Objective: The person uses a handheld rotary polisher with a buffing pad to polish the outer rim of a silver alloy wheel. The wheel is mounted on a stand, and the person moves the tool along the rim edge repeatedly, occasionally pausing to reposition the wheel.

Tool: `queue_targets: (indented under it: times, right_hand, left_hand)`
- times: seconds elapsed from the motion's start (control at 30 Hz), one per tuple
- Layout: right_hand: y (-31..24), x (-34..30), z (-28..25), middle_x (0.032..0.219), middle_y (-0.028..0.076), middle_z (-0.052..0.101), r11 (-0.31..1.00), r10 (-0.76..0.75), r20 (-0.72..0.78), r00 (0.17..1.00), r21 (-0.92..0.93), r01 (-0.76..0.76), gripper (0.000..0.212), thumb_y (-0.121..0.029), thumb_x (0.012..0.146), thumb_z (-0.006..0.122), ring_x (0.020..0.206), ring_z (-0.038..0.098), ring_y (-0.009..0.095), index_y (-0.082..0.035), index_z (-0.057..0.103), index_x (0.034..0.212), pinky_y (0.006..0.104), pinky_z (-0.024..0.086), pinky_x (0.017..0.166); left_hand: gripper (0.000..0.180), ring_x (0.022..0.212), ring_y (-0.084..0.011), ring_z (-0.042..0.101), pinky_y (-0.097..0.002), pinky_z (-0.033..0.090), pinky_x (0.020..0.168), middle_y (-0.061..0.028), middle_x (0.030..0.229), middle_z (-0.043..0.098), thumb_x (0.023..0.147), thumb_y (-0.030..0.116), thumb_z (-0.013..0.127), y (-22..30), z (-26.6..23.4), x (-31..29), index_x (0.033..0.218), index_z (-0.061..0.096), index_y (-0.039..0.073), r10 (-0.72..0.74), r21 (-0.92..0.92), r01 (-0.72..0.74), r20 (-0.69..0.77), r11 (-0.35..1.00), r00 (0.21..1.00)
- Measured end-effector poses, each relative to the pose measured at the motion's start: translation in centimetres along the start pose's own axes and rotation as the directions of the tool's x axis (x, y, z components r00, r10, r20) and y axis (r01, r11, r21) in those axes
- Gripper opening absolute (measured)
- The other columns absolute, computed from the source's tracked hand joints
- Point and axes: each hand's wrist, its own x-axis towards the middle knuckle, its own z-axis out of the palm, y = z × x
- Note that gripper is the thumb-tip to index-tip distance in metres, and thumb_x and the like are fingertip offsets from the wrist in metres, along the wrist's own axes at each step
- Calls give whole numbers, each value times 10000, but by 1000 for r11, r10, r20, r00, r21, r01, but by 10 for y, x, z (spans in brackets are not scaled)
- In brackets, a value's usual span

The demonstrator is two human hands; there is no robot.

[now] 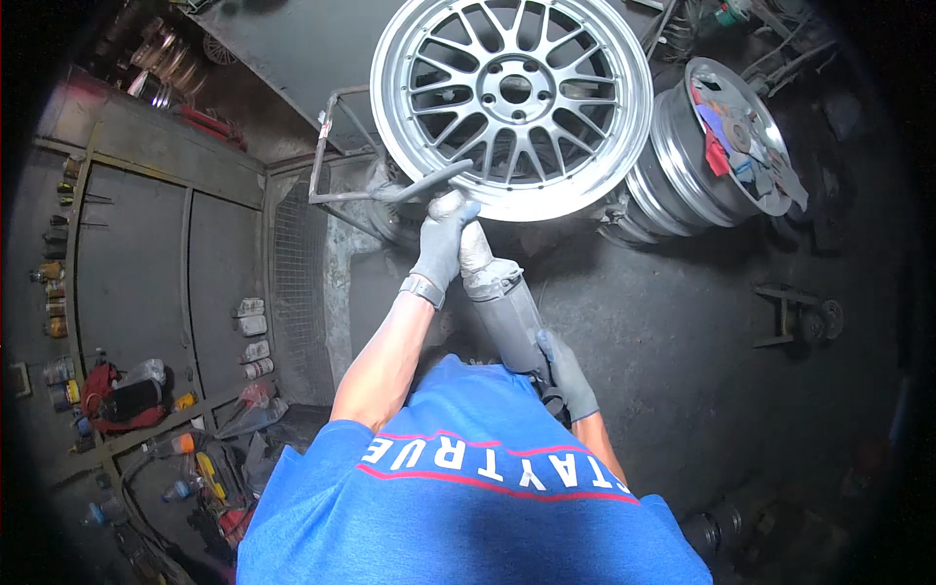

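My left hand [443, 244], in a grey glove, is wrapped round the pale, wrapped front end of a dusty grey angle grinder [505, 310]. Farther back, my gloved right hand [568, 375] grips the rear of its body, close to my shirt. A thin grey piece [429, 182] at the tool's head looks like a disc seen edge-on. It lies at the lower left lip of a silver multi-spoke wheel rim [514, 201]; whether it touches the rim I cannot tell. The rim faces me, tilted up, beyond my hands.
A metal frame [322, 156] stands left of the rim. At right, stacked rims [673, 161] carry rags and a red cloth [717, 156]. A small wheeled stand [798, 317] sits on the dark floor. Shelving with cans and a red bag [109, 400] lines the left.
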Motion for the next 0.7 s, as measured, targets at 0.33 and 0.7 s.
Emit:
queue_targets:
  times: [0.33,0.7]
  right_hand:
    - [-9,-49,-127,1535,177,658,982,-34,-143,989,-188,6,643,-402,1149,621,1397,601,247,69,567,1583,374,434,1213]
    - [-16,-78,-163,1572,182,630,996,-52,-213,976,-78,36,643,-392,1142,620,1434,578,261,66,564,1589,380,420,1227]
  left_hand:
    - [487,1043,-204,734,-369,604,927,-85,1184,752,874,140,928,-99,80,-31,1300,717,37,-113,-117,113,9,987,994]
    - [372,897,-177,704,-376,607,823,-34,1048,720,882,160,947,-128,134,-39,1155,703,92,-84,-69,91,97,993,992]
